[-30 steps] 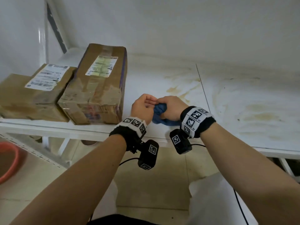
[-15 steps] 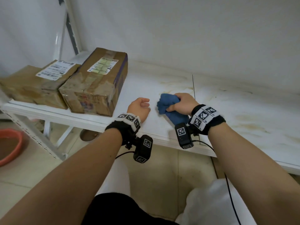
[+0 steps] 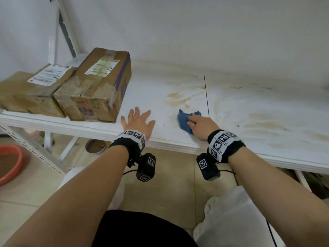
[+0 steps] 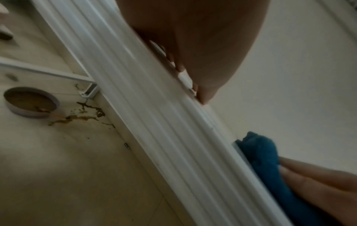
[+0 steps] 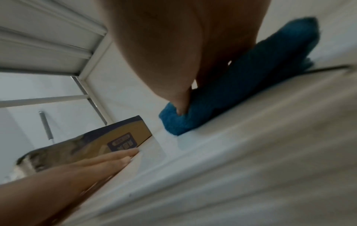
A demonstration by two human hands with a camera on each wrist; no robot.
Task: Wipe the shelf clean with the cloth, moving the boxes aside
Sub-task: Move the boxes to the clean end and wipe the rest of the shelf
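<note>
A crumpled blue cloth [image 3: 184, 120] lies on the white shelf [image 3: 153, 90] near its front edge. My right hand [image 3: 198, 123] presses down on it with straight fingers; the right wrist view shows the thumb digging into the cloth [image 5: 231, 94]. My left hand [image 3: 138, 119] rests flat on the shelf with fingers spread, holding nothing, just right of the boxes. A large taped cardboard box [image 3: 96, 86] and a lower cardboard box [image 3: 33, 90] stand side by side at the shelf's left end. Brown stains [image 3: 179, 99] streak the shelf beyond the cloth and to the right.
A dark seam [image 3: 206, 93] crosses the shelf just right of the cloth. The white wall closes the back. A shelf post [image 3: 53, 36] rises at the far left. On the floor sit an orange basin [image 3: 8, 163] and a small bowl [image 3: 96, 147] under the shelf.
Both hands held the cloth together a second ago. My left hand let go and now lies flat on the shelf. My right hand laid the cloth down and flattened onto it.
</note>
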